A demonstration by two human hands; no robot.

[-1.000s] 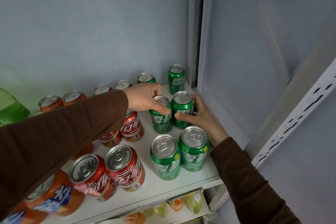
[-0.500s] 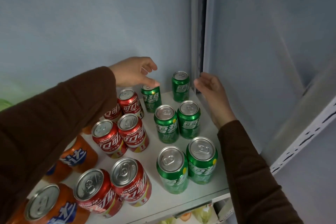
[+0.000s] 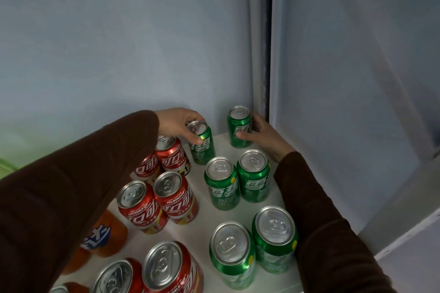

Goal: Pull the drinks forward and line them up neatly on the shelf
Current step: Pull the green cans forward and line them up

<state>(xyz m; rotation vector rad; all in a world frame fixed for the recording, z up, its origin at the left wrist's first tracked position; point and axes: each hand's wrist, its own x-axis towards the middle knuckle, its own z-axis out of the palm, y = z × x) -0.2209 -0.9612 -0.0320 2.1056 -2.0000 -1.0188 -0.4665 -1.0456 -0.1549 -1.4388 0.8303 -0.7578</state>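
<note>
Green aluminium drink cans stand in two columns on the white shelf [image 3: 209, 228], at its right end. The left hand [image 3: 177, 123] pinches the rim of the rear-left green can [image 3: 202, 144], fingers [image 3: 198, 140] curled over its top, the can tilted slightly. The right hand [image 3: 264, 137] cups the rear-right green can [image 3: 239, 127], thumb across its front and fingers behind it, in the corner where the pale blue back wall [image 3: 119, 43] meets the side panel [image 3: 345, 78]. Bare shelf shows between these two cans and the middle green pair [image 3: 237, 179]; more lies before the front green pair [image 3: 253, 247]. Red cola cans [image 3: 158, 200] crowd just left. Both brown sleeves [image 3: 71, 185] reach in from the front edge.
</note>
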